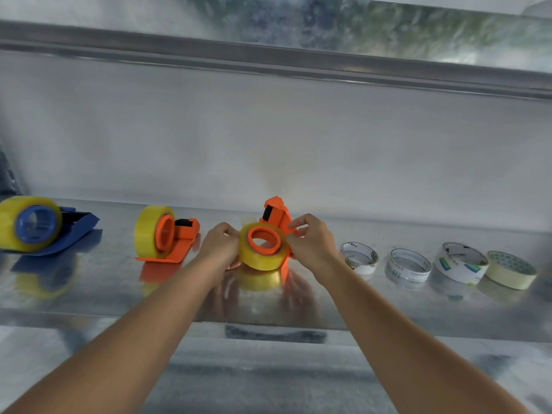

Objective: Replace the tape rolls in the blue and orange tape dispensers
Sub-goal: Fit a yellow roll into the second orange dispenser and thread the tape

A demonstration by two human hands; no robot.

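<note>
Both forearms are reaching forward over the near edge of the shiny metal table [89, 306]. The left hand [219, 245] is curling its fingers round the side of a yellow tape roll [258, 258], and the right hand [310, 245] is pinching the body of an orange dispenser [276, 215] just beside the roll. That dispenser is tipped up with its cutter end pointing away, probably so the roll faces upward and can be worked off its orange hub while the body is steadied. To the right, four spare rolls [409, 264] are lying flat in a row near the right hand, seemingly as replacements. Left of the hands, a second orange dispenser [176, 240] and, farthest left, the blue dispenser [64, 234] are sitting upright, each carrying a yellow roll, apparently awaiting their turn.
</note>
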